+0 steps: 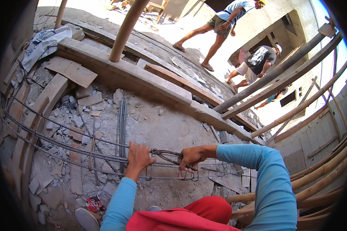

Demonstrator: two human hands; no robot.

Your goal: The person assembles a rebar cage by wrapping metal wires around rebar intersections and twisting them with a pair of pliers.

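Steel bars (104, 156), thin and grey, run as a long, loose frame from the left side across the middle of the view, just above the ground (158, 119), in front of a person seen from their own head height. The left hand (139, 157) has its grip closed around the bars, knuckles up. The right hand (191, 156) has its grip wrapped around the handles of dark metal pliers (158, 151), whose nose points left and sits at the bars, just beside the left thumb. Whether the pliers pinch a wire is too small to tell. Below the right hand, thin steel is bent into squarish loops (194, 176).

Both arms wear light blue sleeves (266, 173); red clothing (169, 221) covers the lap, and a grey shoe (86, 219) shows at lower left, near a small red packet (95, 204). A bundle of straight rods (122, 127) lies on the ground, passing behind the left hand. Broken rubble (71, 115) spreads to the left, with a flat board (71, 71) and a crumpled white sack (46, 42) above it.

A long beam (142, 81) slants across the upper half, a round post (123, 34) standing beside it. Beyond, one person in a pale blue shirt (235, 11) strides while another in a dark shirt (263, 59) bends forward. Wooden poles (316, 188) crowd the lower right
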